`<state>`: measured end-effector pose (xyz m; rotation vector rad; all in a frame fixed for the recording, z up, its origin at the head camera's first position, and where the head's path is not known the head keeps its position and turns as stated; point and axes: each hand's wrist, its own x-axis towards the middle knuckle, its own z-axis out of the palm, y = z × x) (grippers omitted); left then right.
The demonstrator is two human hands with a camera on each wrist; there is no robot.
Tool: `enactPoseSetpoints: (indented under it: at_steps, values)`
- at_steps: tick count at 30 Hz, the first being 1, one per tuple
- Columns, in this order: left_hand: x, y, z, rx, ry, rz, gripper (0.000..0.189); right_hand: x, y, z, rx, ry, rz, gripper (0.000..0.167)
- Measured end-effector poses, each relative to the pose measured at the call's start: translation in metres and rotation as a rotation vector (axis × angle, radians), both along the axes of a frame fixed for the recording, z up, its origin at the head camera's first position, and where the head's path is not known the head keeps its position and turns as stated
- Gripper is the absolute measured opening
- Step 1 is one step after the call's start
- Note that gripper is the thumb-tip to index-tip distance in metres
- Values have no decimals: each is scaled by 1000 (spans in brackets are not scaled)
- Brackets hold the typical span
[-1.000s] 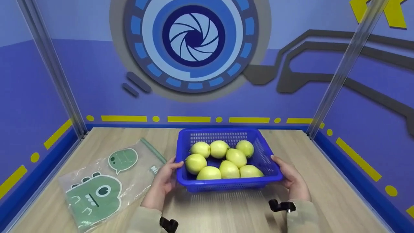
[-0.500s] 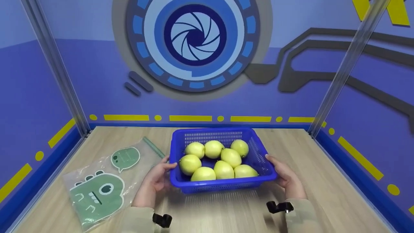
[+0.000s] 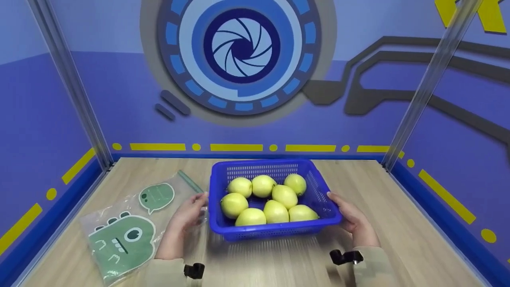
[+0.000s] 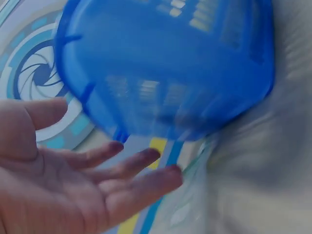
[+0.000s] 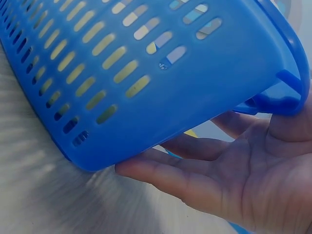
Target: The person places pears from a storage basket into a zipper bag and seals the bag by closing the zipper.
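We count one blue basket point(image 3: 279, 229) between our hands, eight yellow-green fruits point(image 3: 276, 211) inside; left hand point(image 3: 186, 213), fingers loose, just beside it, holding nothing; right hand point(image 3: 353, 217), grasping its side; one printed plastic bag point(image 3: 123, 241), left of our left hand.

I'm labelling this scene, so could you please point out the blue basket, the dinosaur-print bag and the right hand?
Blue basket point(image 3: 275, 229), head view: on its front rim.
Dinosaur-print bag point(image 3: 138, 248), head view: on the green dinosaur print.
Right hand point(image 5: 243, 170), right wrist view: on the palm.
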<state>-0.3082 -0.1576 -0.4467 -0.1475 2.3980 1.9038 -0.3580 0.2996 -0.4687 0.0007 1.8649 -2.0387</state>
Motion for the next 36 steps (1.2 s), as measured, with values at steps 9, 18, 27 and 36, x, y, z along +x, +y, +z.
enactPoseSetpoints:
  at_steps: [9, 18, 27, 36]
  values:
    - [3, -29, -13, -691, -55, 188, 68, 0, -1, 0, 40, -6, -16, 79]
    - [8, -32, -20, -567, -330, 160, 83, -1, -1, -1, 22, -6, -8, 80]
    - [10, -42, -24, -657, -471, 168, 81, 0, -3, -2, 62, -22, -34, 81]
    - [7, -22, -24, -795, -172, 175, 48, 0, -2, -2, 63, 13, -48, 77]
